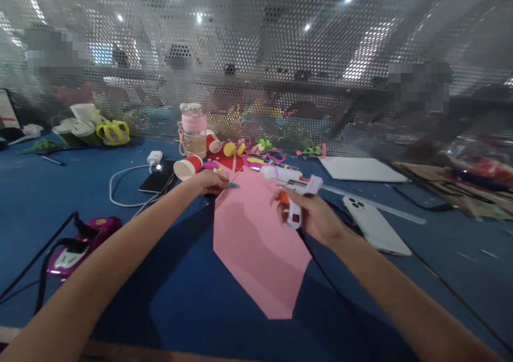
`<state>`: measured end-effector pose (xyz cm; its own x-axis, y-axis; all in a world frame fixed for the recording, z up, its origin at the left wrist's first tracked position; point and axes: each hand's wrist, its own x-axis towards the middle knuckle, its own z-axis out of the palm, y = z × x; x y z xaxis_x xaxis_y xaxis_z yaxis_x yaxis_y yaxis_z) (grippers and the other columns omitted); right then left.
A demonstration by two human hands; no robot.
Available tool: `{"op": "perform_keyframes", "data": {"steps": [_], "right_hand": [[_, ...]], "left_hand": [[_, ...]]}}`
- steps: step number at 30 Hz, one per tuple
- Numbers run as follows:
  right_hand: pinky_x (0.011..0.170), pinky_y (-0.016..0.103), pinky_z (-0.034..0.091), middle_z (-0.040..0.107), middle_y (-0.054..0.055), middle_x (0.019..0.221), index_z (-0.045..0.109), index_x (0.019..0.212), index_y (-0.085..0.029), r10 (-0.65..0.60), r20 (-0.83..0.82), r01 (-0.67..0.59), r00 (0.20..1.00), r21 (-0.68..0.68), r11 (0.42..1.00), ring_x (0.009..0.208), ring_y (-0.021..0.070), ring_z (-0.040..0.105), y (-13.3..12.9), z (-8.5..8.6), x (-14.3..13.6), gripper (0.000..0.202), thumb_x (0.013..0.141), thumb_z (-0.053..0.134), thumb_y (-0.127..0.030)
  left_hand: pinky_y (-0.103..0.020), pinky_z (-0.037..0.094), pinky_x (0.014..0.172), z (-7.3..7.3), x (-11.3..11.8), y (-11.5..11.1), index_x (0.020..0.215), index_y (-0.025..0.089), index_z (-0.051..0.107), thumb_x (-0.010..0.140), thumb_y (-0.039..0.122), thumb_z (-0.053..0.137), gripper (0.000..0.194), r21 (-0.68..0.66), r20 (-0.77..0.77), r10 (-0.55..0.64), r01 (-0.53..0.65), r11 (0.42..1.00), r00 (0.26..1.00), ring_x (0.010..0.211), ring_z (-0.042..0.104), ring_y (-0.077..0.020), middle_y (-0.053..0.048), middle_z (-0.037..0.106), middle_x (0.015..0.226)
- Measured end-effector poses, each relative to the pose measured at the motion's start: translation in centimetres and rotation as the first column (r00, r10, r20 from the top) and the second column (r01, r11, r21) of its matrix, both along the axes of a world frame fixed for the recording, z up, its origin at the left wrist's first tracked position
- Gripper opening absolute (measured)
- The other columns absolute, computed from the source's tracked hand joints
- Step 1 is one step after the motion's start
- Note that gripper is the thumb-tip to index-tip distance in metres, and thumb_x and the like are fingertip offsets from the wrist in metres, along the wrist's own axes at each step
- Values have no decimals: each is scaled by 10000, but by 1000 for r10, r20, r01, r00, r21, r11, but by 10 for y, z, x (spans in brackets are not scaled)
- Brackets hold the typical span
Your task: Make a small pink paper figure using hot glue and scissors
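Observation:
A pink sheet of paper (260, 249) with angled corners lies on the blue table (176, 303). My right hand (306, 212) is wrapped round the handle of a white glue gun (294, 181), whose nozzle points left above the far part of the sheet. At the sheet's far left edge, my left hand (212, 183) is closed, with a small green item (233, 184) at its fingertips. Whether that is a tool or a fingernail is too small to tell. Just beyond the left hand lies a red and white paper cup (188, 167) on its side.
A pink-lidded bottle (194, 132) stands at the back, beside colourful craft pieces. A black phone (157, 177) with a white cable and a purple power strip (80, 247) are on the left. On the right lie a white phone (377, 225), a clear ruler (393, 209) and a white sheet (360, 169).

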<state>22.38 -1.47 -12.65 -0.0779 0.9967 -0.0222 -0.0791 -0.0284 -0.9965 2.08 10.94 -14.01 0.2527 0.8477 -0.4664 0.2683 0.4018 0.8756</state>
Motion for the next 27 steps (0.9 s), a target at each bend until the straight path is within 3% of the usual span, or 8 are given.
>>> {"op": "perform_keyframes", "data": {"steps": [3, 6, 15, 27], "right_hand": [[334, 223, 313, 527, -17, 476, 533, 693, -183, 91, -84, -102, 992, -144, 984, 346, 89, 417, -10, -9, -21, 256, 637, 591, -426], [311, 204, 256, 463, -44, 378, 545, 670, -167, 92, -89, -108, 992, -193, 975, 303, 77, 382, -13, -20, -33, 267, 641, 593, -429], [315, 215, 252, 442, -47, 348, 524, 575, -173, -19, -20, 15, 1000, -152, 988, 294, 80, 375, -8, -29, -46, 273, 638, 590, -430], [300, 195, 253, 387, -86, 300, 491, 612, -170, -55, 26, 58, 998, -125, 990, 256, 62, 335, -6, -28, -54, 267, 671, 567, -419]], "left_hand": [[-167, 465, 546, -1, 4, -2, 596, 121, 577, 536, 33, 721, 179, -32, 16, 29, -28, 999, 999, 534, 544, -64, 27, 581, 568], [-148, 455, 538, 0, 7, -3, 629, 118, 601, 579, 22, 693, 142, -54, 32, 38, -36, 998, 999, 540, 545, -56, 21, 602, 593], [-171, 478, 589, -4, 9, 1, 706, 130, 629, 563, 67, 721, 182, -57, 52, 35, -32, 998, 998, 622, 588, -93, -7, 652, 654], [-186, 484, 613, -9, 10, 3, 768, 155, 646, 545, 95, 736, 248, -38, 50, 47, -45, 998, 998, 662, 609, -114, -14, 665, 673]]}}
